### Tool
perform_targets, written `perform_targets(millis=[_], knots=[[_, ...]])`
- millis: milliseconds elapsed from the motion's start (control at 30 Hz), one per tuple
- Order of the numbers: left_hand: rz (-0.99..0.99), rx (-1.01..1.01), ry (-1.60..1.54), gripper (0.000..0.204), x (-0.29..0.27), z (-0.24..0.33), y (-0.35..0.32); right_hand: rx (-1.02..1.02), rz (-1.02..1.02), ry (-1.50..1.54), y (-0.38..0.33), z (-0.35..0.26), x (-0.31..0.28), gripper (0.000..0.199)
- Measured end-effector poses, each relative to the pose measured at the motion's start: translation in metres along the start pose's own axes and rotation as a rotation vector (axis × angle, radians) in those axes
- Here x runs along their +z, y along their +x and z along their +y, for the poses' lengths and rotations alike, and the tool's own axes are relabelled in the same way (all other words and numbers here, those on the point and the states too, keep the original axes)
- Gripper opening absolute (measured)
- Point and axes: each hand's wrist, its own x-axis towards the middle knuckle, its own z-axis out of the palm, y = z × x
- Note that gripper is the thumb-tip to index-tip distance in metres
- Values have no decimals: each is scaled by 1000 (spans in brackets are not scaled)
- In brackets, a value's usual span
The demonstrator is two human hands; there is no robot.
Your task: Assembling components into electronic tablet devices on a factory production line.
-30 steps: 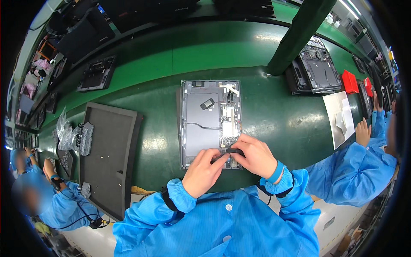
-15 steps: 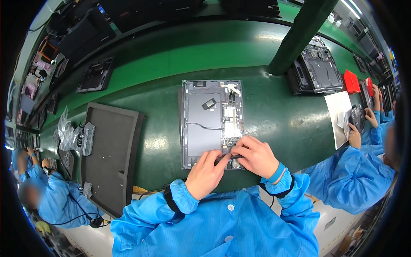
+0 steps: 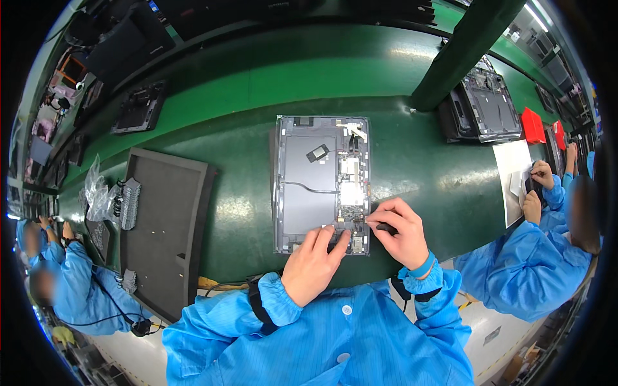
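An opened laptop base [image 3: 309, 212], grey with a circuit board [image 3: 351, 186] along its right side, lies before me. On its grey surface sits a small black rectangular part [image 3: 317, 152] with a thin wire. My left hand [image 3: 313, 265] rests its fingertips at the base's lower end, thumb and fingers apart, with a dark area between them. Beside the board's right edge, my right hand [image 3: 400, 237] has thumb and forefinger pinched together. A short black stick-like piece [image 3: 387, 228] shows within its grip; its exact kind is unclear.
At left lies a dark foam-lined tray [image 3: 161, 225], with bubble wrap [image 3: 131, 204] and clear plastic [image 3: 100, 199] beside it. Stacked laptop bases [image 3: 486, 106] stand near a green post [image 3: 460, 55] at far right. Red bins [image 3: 532, 125] and a co-worker's hands [image 3: 537, 193] are beyond.
My right hand has drawn away from the left, moving right to the board's edge with the black piece. My left hand stays at the lower end, its fingers more spread.
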Motion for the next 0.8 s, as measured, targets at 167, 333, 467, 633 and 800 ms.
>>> perform_targets(millis=[167, 333, 467, 633, 800], knots=[[-7, 14, 139, 45, -1, 8, 2, 0, -24, 5, -10, 1, 5, 22], [86, 87, 161, 42, 1, 0, 9, 56, 29, -20, -13, -1, 9, 23], [41, 54, -38, 41, -6, -6, 15, 96, 37, 14, -17, 0, 11, 21], [-6, 89, -6, 45, -11, -7, 26, 127, 49, 50, -19, 0, 13, 22], [-1, 100, 3, 45, -7, -10, 25, 152, 38, 76, -20, 1, 12, 22]])
